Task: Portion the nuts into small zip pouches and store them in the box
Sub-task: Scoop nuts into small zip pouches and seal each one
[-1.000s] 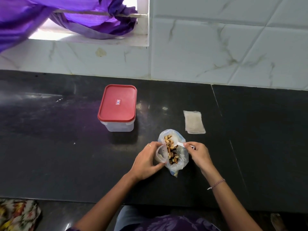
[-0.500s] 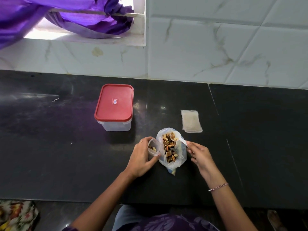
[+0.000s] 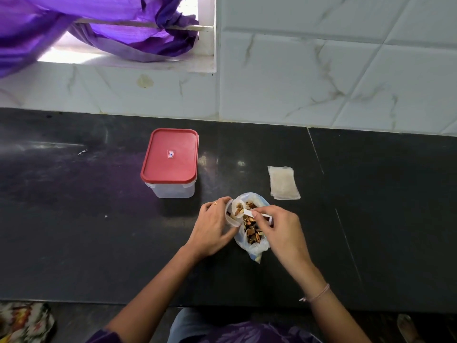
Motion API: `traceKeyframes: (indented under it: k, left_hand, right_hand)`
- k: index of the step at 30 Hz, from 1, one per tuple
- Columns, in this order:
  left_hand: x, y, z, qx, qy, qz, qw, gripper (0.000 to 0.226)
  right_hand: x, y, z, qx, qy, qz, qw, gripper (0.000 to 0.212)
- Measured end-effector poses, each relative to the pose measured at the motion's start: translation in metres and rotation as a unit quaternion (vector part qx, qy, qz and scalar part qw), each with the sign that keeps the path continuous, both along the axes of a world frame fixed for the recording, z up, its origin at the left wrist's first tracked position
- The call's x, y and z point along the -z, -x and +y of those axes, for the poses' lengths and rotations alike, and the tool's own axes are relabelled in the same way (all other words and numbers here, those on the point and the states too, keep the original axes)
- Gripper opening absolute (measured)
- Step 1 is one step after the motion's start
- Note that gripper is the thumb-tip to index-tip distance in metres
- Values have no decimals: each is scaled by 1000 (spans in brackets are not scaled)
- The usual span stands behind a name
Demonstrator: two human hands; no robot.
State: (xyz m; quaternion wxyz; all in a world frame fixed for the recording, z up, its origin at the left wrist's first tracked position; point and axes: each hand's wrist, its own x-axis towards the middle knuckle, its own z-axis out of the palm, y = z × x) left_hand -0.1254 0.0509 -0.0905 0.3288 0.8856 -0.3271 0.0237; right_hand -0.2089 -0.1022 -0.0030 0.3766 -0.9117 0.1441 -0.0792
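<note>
Purple cloth (image 3: pixel 103 23), thin and crumpled, hangs bunched across the window at my far left, above pale marble-veined wall tiles (image 3: pixel 321 78). Below them runs the black stone counter (image 3: pixel 74 231), polished enough to throw back dull glare.

On it, left of centre, stands the box (image 3: pixel 170 167): a rounded rectangular tub of cloudy clear plastic, closed under a matt red lid (image 3: pixel 170 155) with a small sticker in the middle. It sits well apart from the wall, just beyond my left hand.

My left hand (image 3: pixel 212 229), a small ring on one finger, is curled around a small zip pouch (image 3: pixel 231 216) of thin clear film, pinching its mouth open; I can make out something dark inside it, though not clearly. Touching it on the right lies the soft, wrinkled plastic bag (image 3: pixel 252 246), its mouth spread and its belly lumpy with brown, glossy nuts (image 3: pixel 252 231).

My right hand (image 3: pixel 282 231) pinches the flat handle of a small white plastic spoon (image 3: pixel 241 209), whose round bowl, loaded with nuts, is at the pouch's mouth. A thin pinkish bracelet (image 3: pixel 319 294) circles that wrist.

Further right, near the bag but not touching it, a flat stack of empty translucent pouches (image 3: pixel 284 183) lies on the stone, squarish and slightly fanned.
</note>
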Motion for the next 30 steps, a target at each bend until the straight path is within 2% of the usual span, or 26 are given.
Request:
traceKeyframes:
  k: [2,4,5,6,9,13,18,24,28,30]
  left_hand:
    - [0,1,-3,-2,16,-3,1000,52]
    - [0,1,-5,-7,32,1,999,52]
    - [0,0,-5,-9,38,2,999,52]
    - [-1,0,-4,-9,42,2,999,52]
    - [-1,1,-2,-13,56,-1,998,57]
    - [-2,2,-1,-12,68,2,998,58]
    - [-1,2,-1,3,83,3,997,55]
    - [-2,2,0,4,79,-5,997,56]
    - [0,3,4,-18,68,-13,997,53]
    - [3,3,8,-23,62,-9,998,54]
  right_hand:
    - [2,4,10,-48,140,-81,986,19]
    - [13,8,16,-117,255,-108,954,35]
    - [19,9,17,-134,283,-111,943,44]
    - [22,10,17,-140,278,-112,944,45]
    - [19,14,15,-96,218,-143,961,25]
    - [8,18,17,-78,137,-153,976,28]
    - [8,20,18,-72,94,-126,985,21]
    - [5,19,15,-83,111,-95,986,19]
    - [3,18,-2,-5,25,-128,991,19]
    - [11,21,-13,26,35,-115,992,20]
